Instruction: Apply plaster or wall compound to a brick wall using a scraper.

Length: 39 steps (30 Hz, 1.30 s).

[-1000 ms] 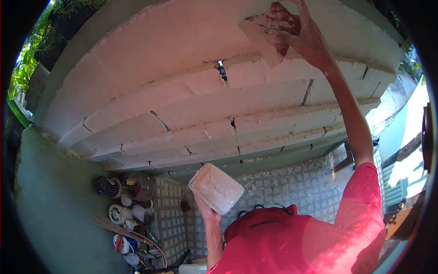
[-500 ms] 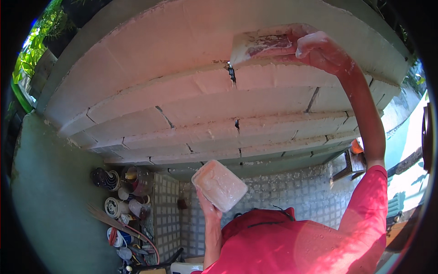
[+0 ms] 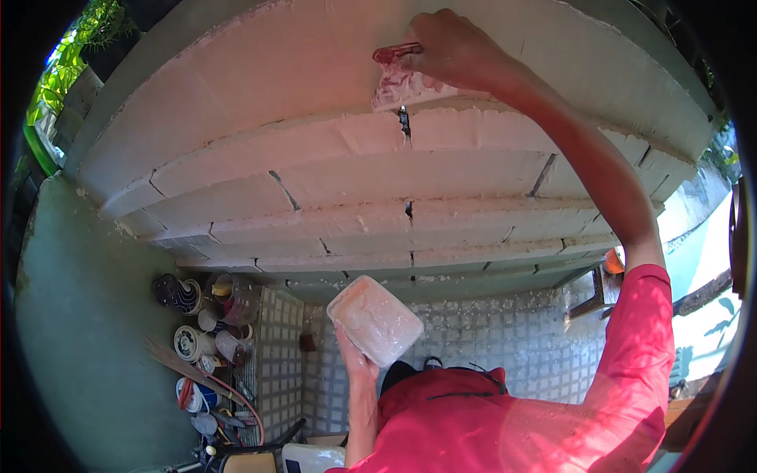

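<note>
My right hand (image 3: 459, 49) is closed around the red handle of a plastering trowel (image 3: 406, 85). Its flat, smeared blade rests against the upper part of the pale wall (image 3: 260, 87), just over a dark gap in the ledge. Lower down, my left hand (image 3: 356, 361) grips a squarish white plastic tub (image 3: 377, 322) by its near side. Pale, wet-looking filler covers the tub's inside.
The wall steps in ledges cut by dark cracks. At left, buckets (image 3: 193, 344), containers and a broom (image 3: 167, 356) crowd beside a green wall (image 3: 95, 315). A small stool (image 3: 597, 293) stands at right on the tiled floor (image 3: 489, 331), which is spattered white.
My right hand has moved left and up along the wall, and the trowel has turned so its handle shows. The tub in my left hand has shifted slightly left.
</note>
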{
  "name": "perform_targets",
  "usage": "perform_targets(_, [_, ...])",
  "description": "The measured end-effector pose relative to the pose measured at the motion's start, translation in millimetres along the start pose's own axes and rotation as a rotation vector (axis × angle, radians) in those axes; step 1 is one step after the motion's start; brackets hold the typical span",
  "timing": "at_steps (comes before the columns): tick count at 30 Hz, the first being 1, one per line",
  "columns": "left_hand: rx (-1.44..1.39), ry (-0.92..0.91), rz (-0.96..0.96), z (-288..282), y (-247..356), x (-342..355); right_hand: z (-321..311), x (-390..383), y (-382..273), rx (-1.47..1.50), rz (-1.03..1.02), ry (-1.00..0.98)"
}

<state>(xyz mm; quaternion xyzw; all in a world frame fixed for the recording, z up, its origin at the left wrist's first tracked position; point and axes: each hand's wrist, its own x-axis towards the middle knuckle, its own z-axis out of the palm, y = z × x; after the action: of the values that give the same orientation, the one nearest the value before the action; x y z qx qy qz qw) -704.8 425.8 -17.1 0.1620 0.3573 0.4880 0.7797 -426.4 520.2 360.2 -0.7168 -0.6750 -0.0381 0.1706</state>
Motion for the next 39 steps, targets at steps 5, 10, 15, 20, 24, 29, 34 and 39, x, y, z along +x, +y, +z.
perform_targets(5, [-0.029,-0.056,0.005,-3,-6,-1,45,35,44,-0.179,-0.047,0.426])
perform_targets(10, [0.024,-0.088,-0.015,-1,12,1,75,43,68,-0.172,-0.04,0.46])
perform_targets(15, [0.038,-0.115,-0.037,-16,39,18,78,38,40,-0.31,-0.015,0.605])
perform_targets(20, [0.068,-0.106,-0.015,-22,69,25,44,47,12,-0.378,0.0,0.777])
perform_targets(24, [0.086,-0.125,0.0,-39,84,26,34,14,-19,-0.167,0.025,0.821])
perform_targets(29, [0.013,-0.166,-0.054,-58,83,33,68,8,21,-0.235,0.114,0.675])
perform_targets(34, [0.032,-0.142,-0.071,-57,87,39,69,35,27,-0.353,0.137,0.697])
perform_targets(39, [0.021,-0.137,-0.079,-45,91,41,59,31,49,-0.434,-0.055,0.899])
